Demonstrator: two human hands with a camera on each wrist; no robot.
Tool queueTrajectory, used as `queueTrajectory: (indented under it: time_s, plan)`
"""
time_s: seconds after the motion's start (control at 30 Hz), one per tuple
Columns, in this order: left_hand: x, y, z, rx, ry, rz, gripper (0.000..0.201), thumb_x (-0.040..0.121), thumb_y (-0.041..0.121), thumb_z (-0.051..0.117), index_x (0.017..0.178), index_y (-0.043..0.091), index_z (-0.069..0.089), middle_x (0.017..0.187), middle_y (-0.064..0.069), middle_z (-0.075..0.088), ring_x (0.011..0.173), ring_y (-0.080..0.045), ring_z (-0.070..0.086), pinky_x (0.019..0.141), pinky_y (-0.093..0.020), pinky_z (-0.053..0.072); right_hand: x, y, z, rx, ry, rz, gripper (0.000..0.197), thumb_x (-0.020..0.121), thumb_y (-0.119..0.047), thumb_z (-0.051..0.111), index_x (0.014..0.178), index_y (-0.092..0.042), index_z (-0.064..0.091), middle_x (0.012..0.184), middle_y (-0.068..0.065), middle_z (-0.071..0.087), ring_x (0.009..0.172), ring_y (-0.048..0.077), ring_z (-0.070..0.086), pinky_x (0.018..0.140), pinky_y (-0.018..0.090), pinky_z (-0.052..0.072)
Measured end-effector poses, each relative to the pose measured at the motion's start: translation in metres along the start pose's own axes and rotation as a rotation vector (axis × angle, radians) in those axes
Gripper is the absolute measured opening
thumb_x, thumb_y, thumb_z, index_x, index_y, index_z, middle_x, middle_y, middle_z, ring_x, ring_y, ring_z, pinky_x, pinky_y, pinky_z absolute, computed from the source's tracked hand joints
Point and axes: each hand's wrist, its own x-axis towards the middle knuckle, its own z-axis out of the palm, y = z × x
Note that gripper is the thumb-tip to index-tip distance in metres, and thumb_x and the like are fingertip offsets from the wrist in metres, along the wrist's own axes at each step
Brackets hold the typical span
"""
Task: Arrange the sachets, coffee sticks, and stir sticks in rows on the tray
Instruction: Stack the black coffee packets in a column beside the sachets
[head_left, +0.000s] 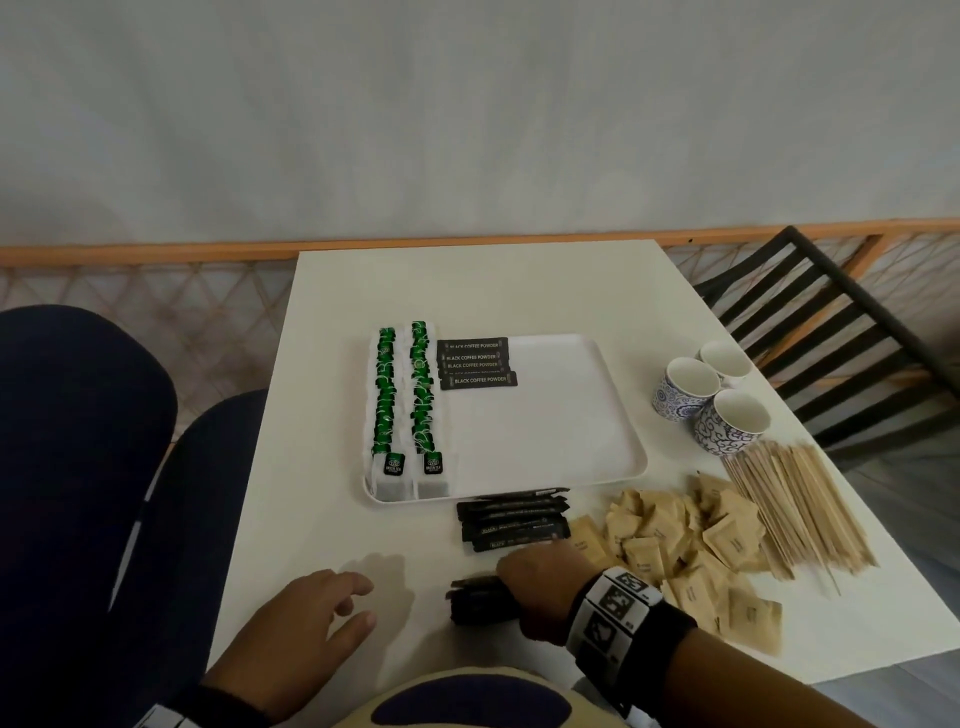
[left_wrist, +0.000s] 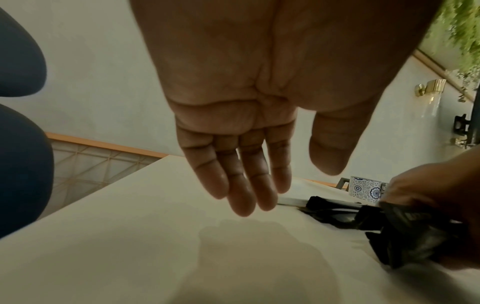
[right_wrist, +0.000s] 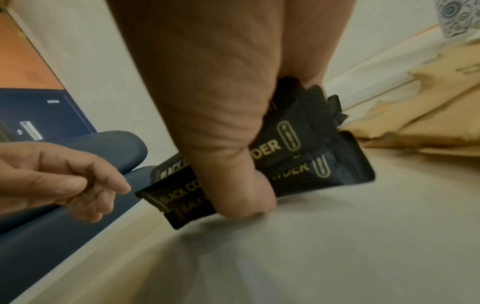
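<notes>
the right hand (head_left: 540, 582) at the lower centre of the head view has its thumb and fingers curled round a small bundle of black coffee sticks (right_wrist: 293, 148), their lower edge touching the white table (head_left: 332, 395); the bundle's long axis runs left to right across the frame, matching the sticks already laid on the tray (head_left: 618, 415) above it. the left hand (head_left: 322, 618) hovers just left of the bundle with fingers relaxed and loosely spread, holding nothing

the tray sits straight up the frame from the gripped bundle, with the loose coffee stick pile (head_left: 511, 519) lying between them (so the carry probably has to clear that pile). the started coffee row (head_left: 475, 364) is at the tray's upper left, beside two columns of green tea bags (head_left: 408, 400), and the free space for more sticks lies directly below that row

brown sachets (head_left: 675, 540) and wooden stir sticks (head_left: 795, 509) wait at the right, not yet on the tray
</notes>
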Motion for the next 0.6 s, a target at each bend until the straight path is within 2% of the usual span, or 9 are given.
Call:
queueTrajectory:
  time_s: [0.1,0.17,0.27,0.33,0.4,0.47,0.53,0.6]
  plan:
    - [0.004,0.002,-0.007,-0.011,-0.037,-0.007,0.024,0.09,0.054,0.052,0.113,0.05,0.043,0.1,0.018,0.055,0.09,0.001,0.054,0.08,-0.013,0.044,-0.002,0.002,-0.015,0.125,0.023,-0.009,0.031,0.084,-0.022,0.067,0.112,-0.012,0.06,0.109,0.007,0.065,0.101,0.027,0.063,0.085,0.037,0.053]
    - [0.009,0.013,-0.015,-0.024,-0.072,-0.005,0.033,0.083,0.063,0.055,0.112,0.05,0.046,0.1,0.017,0.057,0.089,0.0,0.056,0.082,-0.016,0.047,-0.005,0.004,-0.036,0.227,0.089,-0.006,0.026,0.082,-0.02,0.065,0.107,-0.013,0.06,0.106,0.008,0.066,0.097,0.027,0.063,0.074,0.03,0.048]
    - [0.031,0.04,-0.033,-0.1,-0.117,0.008,0.061,0.062,0.083,0.054,0.114,0.054,0.046,0.106,0.022,0.06,0.093,0.003,0.058,0.08,-0.013,0.046,-0.008,0.011,-0.078,0.4,0.144,-0.046,0.027,0.082,-0.019,0.066,0.107,-0.012,0.061,0.104,0.01,0.067,0.094,0.026,0.062,0.073,0.025,0.044]
    - [0.052,0.065,-0.043,-0.27,-0.136,0.066,0.08,0.05,0.091,0.056,0.119,0.052,0.046,0.113,0.021,0.061,0.099,0.003,0.06,0.086,-0.018,0.049,-0.007,0.016,-0.103,0.48,0.18,-0.094,0.026,0.083,-0.019,0.067,0.107,-0.012,0.059,0.103,0.009,0.067,0.092,0.024,0.061,0.076,0.026,0.044]
    - [0.07,0.088,-0.048,-0.617,-0.197,0.124,0.087,0.05,0.082,0.07,0.125,0.043,0.049,0.123,0.01,0.062,0.108,-0.008,0.063,0.093,-0.036,0.053,-0.003,0.016,-0.121,0.54,0.206,-0.179,0.025,0.083,-0.02,0.068,0.106,-0.016,0.059,0.103,0.007,0.067,0.091,0.021,0.062,0.08,0.028,0.047]
    - [0.085,0.108,-0.05,-1.132,-0.247,0.049,0.078,0.058,0.058,0.084,0.126,0.035,0.056,0.126,-0.004,0.064,0.108,-0.023,0.065,0.085,-0.046,0.057,0.002,0.015,-0.129,0.6,0.229,-0.285,0.022,0.084,-0.021,0.069,0.103,-0.018,0.057,0.099,0.006,0.067,0.087,0.019,0.063,0.079,0.03,0.051]
    - [0.096,0.126,-0.05,-1.468,-0.219,-0.038,0.054,0.075,0.039,0.075,0.126,0.032,0.061,0.123,-0.01,0.065,0.095,-0.028,0.067,0.074,-0.049,0.059,0.01,0.016,-0.129,0.636,0.27,-0.32,0.023,0.087,-0.021,0.067,0.106,-0.012,0.057,0.099,0.009,0.067,0.088,0.021,0.064,0.076,0.032,0.052]
    - [0.105,0.137,-0.048,-1.559,-0.18,-0.095,0.041,0.082,0.028,0.061,0.123,0.03,0.065,0.114,-0.012,0.067,0.083,-0.027,0.069,0.065,-0.046,0.059,0.016,0.021,-0.124,0.688,0.322,-0.295,0.033,0.09,-0.022,0.064,0.116,-0.006,0.054,0.105,0.012,0.066,0.094,0.023,0.064,0.08,0.034,0.053]
